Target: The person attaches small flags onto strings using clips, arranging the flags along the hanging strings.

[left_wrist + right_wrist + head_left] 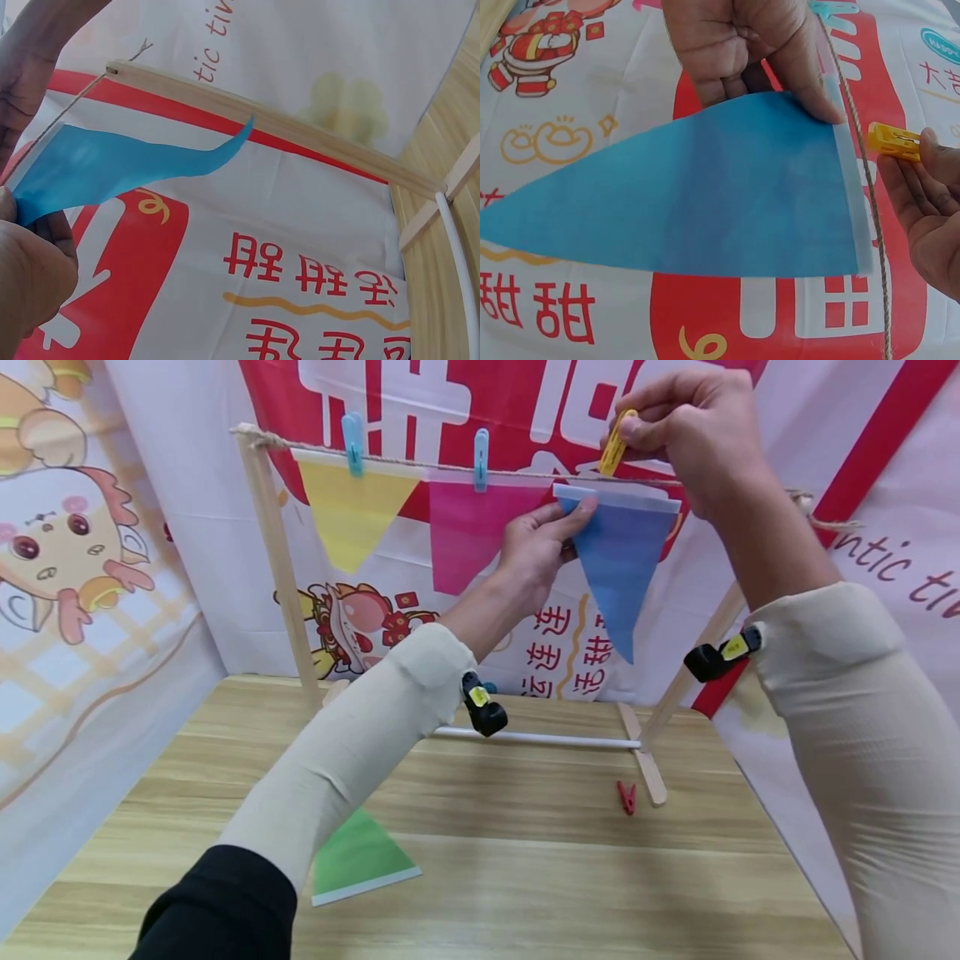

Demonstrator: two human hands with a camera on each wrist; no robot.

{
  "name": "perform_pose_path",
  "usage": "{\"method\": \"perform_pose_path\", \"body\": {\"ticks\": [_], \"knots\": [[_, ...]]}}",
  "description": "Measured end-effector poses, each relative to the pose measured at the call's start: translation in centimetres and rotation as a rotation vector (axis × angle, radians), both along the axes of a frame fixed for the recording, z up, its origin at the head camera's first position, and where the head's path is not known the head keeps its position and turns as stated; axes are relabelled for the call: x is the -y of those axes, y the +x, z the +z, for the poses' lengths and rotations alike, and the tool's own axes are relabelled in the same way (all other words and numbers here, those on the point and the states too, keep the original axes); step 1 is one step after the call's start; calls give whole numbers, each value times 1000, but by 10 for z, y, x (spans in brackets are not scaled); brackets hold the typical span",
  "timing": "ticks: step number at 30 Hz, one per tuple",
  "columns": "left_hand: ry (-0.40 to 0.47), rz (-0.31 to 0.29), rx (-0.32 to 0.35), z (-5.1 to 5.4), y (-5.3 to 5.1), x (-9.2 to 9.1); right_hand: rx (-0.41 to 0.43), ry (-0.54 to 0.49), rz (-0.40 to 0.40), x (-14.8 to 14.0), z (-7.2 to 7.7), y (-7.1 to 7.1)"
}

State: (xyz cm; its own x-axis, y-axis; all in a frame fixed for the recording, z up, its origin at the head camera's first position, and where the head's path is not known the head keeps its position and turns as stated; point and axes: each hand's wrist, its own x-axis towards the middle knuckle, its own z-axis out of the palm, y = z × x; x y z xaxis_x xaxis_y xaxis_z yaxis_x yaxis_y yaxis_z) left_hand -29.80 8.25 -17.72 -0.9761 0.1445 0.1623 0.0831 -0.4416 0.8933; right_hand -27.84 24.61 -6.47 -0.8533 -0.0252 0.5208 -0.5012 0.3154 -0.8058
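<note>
My left hand [536, 547] pinches a blue triangular pennant [626, 552] by the corner of its white top strip. The pennant hangs point down, its strip just below the twine [870, 187]. Above the twine, my right hand [697, 435] pinches a yellow clothespin [615, 443] between thumb and fingers; in the right wrist view the clothespin is beside the twine, apart from the pennant. On the same line hang a yellow pennant [356, 514] and a pink pennant [468, 535], each under a light blue clothespin. The left wrist view shows the blue pennant's tip curling.
Wooden posts [281, 568] hold the twine at both ends, with a white rod [555, 740] low between them. On the wood-grain table [525, 877] lie a red clothespin [626, 797] and a green pennant [360, 856], partly behind my left sleeve. A printed cloth backdrop hangs behind.
</note>
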Motion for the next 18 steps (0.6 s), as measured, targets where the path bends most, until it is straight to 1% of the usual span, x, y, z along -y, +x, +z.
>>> {"method": "perform_pose_path", "body": {"ticks": [3,7,10,14,18], "knots": [[8,13,3,0,-2,1,9,-10,2,1,0,-3],[-1,20,24,1,-3,0,16,-15,11,1,0,-5],[-1,20,18,2,-3,-1,31,-10,12,1,1,-5],[-2,22,0,3,-3,-3,50,21,-3,1,1,-4],[7,19,4,3,-3,-4,62,58,-16,1,1,-5]]}}
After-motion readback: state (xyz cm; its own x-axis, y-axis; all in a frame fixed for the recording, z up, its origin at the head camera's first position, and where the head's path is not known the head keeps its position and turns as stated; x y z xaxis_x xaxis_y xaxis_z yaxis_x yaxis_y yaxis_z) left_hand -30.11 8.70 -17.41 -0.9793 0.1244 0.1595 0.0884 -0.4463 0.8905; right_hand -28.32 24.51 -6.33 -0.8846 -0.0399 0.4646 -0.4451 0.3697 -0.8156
